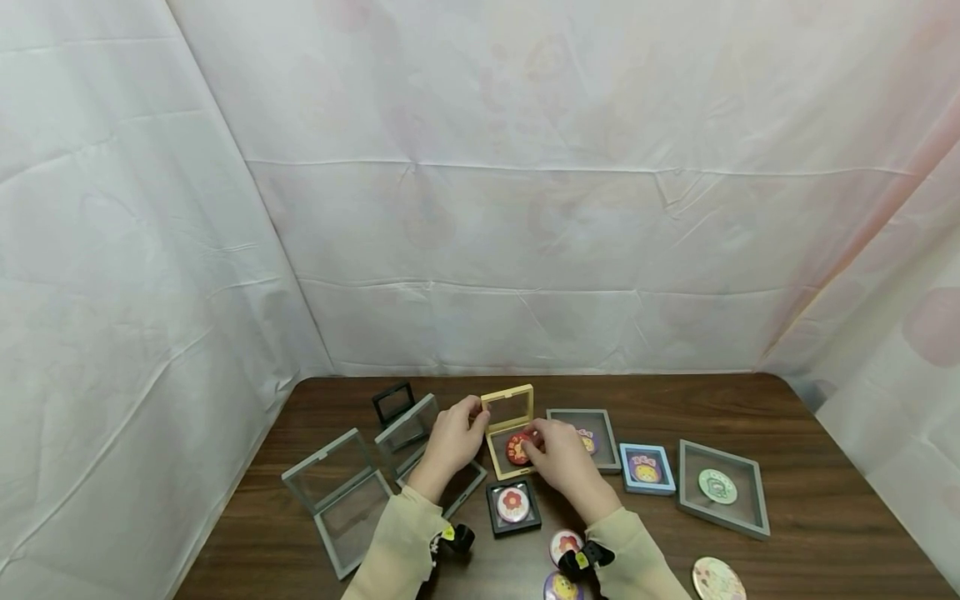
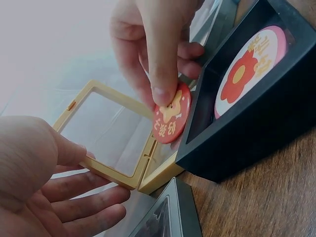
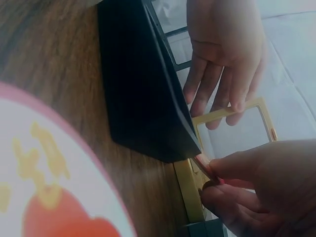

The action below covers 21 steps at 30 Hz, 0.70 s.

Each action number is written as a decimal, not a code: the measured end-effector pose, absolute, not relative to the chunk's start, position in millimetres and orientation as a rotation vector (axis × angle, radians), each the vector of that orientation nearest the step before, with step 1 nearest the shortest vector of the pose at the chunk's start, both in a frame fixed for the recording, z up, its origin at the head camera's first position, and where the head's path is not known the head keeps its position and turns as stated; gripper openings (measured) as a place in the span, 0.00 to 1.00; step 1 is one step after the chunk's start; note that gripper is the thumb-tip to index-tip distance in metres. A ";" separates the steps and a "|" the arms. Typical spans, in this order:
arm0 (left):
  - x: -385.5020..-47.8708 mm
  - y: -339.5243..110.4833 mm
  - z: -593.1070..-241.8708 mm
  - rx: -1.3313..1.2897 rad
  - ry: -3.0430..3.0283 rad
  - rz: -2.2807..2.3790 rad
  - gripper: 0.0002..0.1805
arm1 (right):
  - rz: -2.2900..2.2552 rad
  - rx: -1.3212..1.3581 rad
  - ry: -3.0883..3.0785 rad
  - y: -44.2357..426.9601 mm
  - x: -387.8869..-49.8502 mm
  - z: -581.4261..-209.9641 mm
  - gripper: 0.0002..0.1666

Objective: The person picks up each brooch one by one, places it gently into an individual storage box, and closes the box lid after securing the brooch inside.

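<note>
A yellow display case (image 1: 491,454) stands open like a book, its clear window lid upright. My left hand (image 1: 455,435) pinches the lid's left edge between thumb and fingers. A round red badge (image 1: 516,450) with a yellow design is tilted over the lower half; my right hand (image 1: 561,460) pinches it at the rim. In the left wrist view the badge (image 2: 172,114) shows its printed face, with the right thumb on it. Just in front is a black case (image 1: 517,528) holding a white badge with a red flower (image 1: 512,504).
Open grey cases (image 1: 330,502) and a small black frame (image 1: 393,402) stand left. To the right are a grey case (image 1: 611,442), a blue case (image 1: 648,489) and another grey case (image 1: 761,504), each with a badge. Loose badges (image 1: 566,546) lie near the front.
</note>
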State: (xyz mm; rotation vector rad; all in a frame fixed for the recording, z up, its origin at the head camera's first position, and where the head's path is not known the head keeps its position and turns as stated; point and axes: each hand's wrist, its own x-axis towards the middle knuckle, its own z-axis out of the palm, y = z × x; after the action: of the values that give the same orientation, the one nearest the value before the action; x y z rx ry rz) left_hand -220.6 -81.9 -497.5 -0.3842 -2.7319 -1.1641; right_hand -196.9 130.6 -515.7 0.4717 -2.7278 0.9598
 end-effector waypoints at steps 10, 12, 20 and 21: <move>-218.9 -83.0 -496.4 -0.379 -2.724 -1.144 0.04 | 0.928 0.494 -2.713 127.2 -195.9 -518.1 0.05; -219.2 -83.0 -496.2 -0.375 -2.724 -1.143 0.04 | 0.918 0.510 -2.699 127.8 -195.8 -518.5 0.06; -219.1 -83.0 -496.5 -0.381 -2.735 -1.149 0.04 | 0.808 0.707 -2.730 131.0 -194.2 -517.7 0.28; -219.1 -83.1 -496.5 -0.381 -2.737 -1.151 0.04 | 0.803 0.734 -2.726 131.1 -194.4 -518.1 0.31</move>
State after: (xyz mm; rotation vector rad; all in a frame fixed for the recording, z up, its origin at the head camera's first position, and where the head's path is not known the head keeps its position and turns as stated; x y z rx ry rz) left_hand -219.1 -83.1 -496.5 -0.3810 -2.7370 -1.1505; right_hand -194.4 131.1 -518.1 0.7343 -2.7259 0.8026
